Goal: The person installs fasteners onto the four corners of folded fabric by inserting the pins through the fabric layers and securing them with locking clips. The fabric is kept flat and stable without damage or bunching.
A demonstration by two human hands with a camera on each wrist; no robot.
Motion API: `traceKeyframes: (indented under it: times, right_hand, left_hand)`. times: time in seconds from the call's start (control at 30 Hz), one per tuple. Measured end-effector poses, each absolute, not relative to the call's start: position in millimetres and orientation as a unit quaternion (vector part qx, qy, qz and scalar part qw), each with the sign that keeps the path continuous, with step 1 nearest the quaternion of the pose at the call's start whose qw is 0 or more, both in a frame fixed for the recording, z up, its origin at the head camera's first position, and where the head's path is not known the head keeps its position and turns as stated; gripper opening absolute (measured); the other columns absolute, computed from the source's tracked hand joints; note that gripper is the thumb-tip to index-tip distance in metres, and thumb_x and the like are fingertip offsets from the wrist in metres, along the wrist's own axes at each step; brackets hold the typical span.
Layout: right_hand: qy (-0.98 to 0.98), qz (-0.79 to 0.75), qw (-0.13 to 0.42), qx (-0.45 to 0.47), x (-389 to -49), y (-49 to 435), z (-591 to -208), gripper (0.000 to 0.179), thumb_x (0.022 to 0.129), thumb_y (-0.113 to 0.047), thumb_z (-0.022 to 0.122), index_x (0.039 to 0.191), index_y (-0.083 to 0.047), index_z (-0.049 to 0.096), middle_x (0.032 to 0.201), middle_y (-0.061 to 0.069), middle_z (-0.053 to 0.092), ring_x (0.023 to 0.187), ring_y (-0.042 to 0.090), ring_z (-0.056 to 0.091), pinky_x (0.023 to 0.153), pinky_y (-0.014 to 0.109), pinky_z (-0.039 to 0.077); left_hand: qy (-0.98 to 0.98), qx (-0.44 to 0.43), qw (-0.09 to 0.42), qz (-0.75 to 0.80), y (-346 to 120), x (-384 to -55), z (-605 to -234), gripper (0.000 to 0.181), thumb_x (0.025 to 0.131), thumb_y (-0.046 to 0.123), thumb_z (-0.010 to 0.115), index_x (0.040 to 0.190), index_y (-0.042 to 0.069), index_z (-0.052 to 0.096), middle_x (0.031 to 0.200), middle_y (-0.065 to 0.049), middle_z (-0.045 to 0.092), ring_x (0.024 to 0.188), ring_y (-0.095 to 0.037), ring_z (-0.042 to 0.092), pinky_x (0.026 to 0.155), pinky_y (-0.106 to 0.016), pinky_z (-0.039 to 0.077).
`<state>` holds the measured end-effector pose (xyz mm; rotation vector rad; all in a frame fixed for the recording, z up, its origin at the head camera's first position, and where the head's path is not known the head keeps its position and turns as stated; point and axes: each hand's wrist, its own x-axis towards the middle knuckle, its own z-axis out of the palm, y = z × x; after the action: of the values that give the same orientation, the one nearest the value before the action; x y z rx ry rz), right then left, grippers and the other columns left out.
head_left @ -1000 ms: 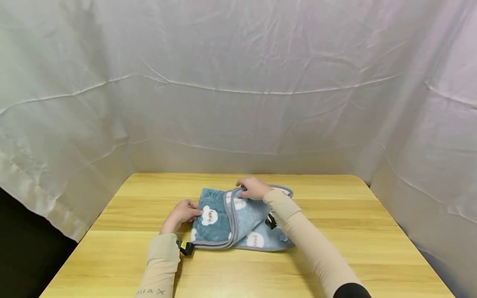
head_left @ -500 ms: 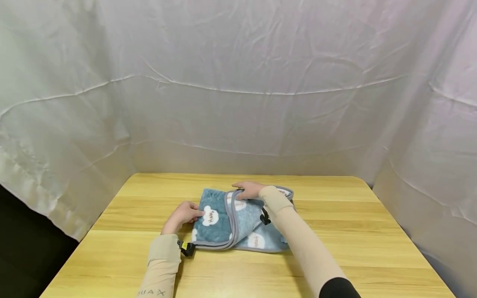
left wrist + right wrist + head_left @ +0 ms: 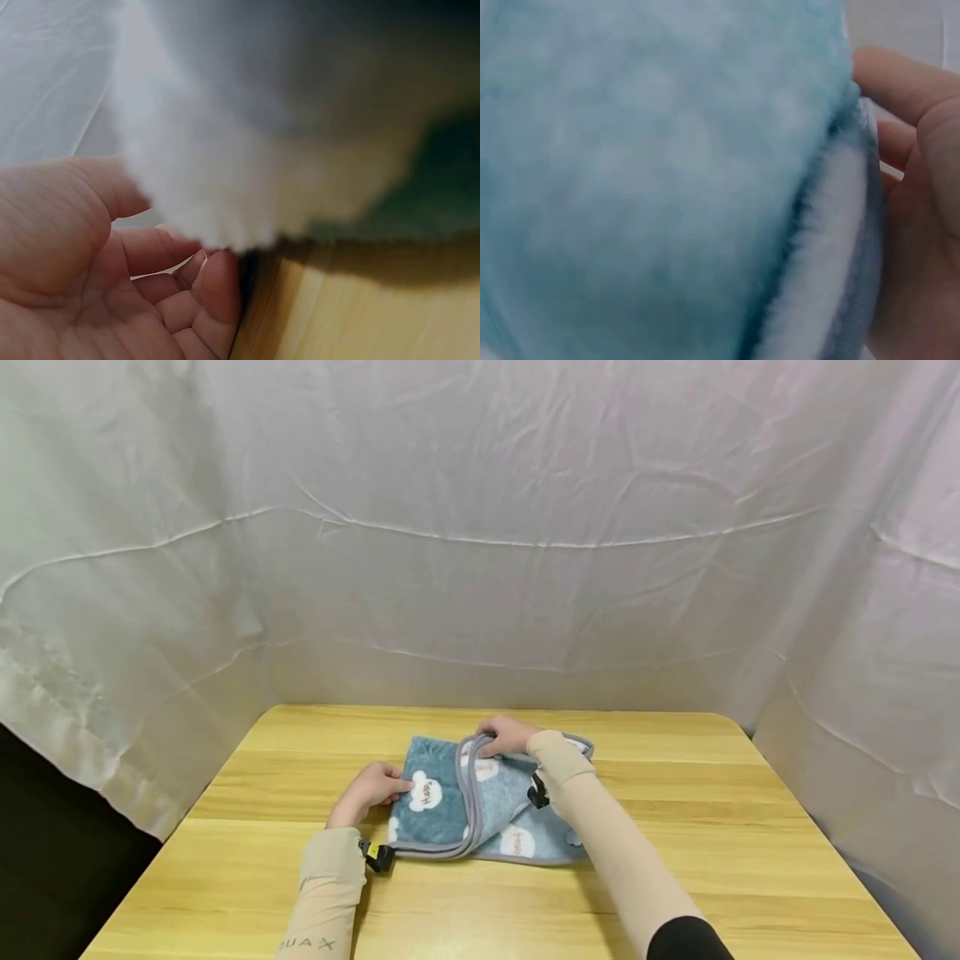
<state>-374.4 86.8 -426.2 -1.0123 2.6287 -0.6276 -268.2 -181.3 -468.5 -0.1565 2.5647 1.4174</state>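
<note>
A plush blue blanket (image 3: 431,822) with white printed patches and grey trim lies folded on the wooden table. My left hand (image 3: 372,786) pinches its left edge, thumb on top; in the left wrist view the blurred cloth hides the thumb's tip, and the fingers (image 3: 154,251) curl beneath. At the far side, my right hand (image 3: 512,735) grips the grey-trimmed edge of the folded-over flap. In the right wrist view, the thumb (image 3: 900,81) lies against the fluffy cloth (image 3: 652,150) with the other fingers behind it. The right sleeve covers part of the blanket's right side.
The wooden table (image 3: 480,910) has rounded far corners. Pale grey curtains (image 3: 525,610) hang behind it and along both sides. A small black camera (image 3: 379,857) sits at the left wrist, and another (image 3: 537,791) at the right.
The right hand has shifted slightly left, then a little back to the right; its fingers now bend over the grey trim. The left hand keeps its pinch, and the blanket's folds look nearly the same.
</note>
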Motion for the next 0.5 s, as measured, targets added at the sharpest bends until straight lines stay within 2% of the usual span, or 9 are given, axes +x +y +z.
traceKeyframes:
  times: [0.07, 0.2, 0.5]
  right_hand:
    - [0.898, -0.216, 0.109, -0.367, -376, 90, -424, 0.022, 0.087, -0.016, 0.072, 0.107, -0.006, 0.069, 0.101, 0.006, 0.068, 0.091, 0.016, 0.059, 0.085, 0.031, 0.048]
    - [0.889, -0.220, 0.085, -0.393, -375, 95, -416, 0.013, 0.086, -0.015, 0.073, 0.098, -0.010, 0.070, 0.091, 0.002, 0.067, 0.079, 0.011, 0.053, 0.075, 0.027, 0.045]
    - [0.875, -0.222, 0.043, -0.427, -342, 134, -377, 0.014, 0.085, -0.008, 0.073, 0.097, -0.012, 0.069, 0.095, 0.001, 0.069, 0.085, 0.012, 0.059, 0.078, 0.030, 0.050]
  left_hand:
    - [0.868, -0.054, 0.103, 0.483, -182, -267, -467, 0.038, 0.091, 0.016, 0.067, 0.064, 0.015, 0.042, 0.062, 0.001, 0.045, 0.061, -0.014, 0.045, 0.061, -0.026, 0.038]
    - [0.868, -0.056, 0.102, 0.483, -184, -265, -465, 0.041, 0.092, 0.016, 0.067, 0.063, 0.015, 0.038, 0.061, 0.001, 0.043, 0.060, -0.014, 0.043, 0.061, -0.026, 0.037]
    - [0.865, -0.064, 0.106, 0.486, -184, -262, -464, 0.039, 0.092, 0.015, 0.066, 0.065, 0.015, 0.039, 0.062, 0.000, 0.043, 0.061, -0.014, 0.043, 0.061, -0.026, 0.037]
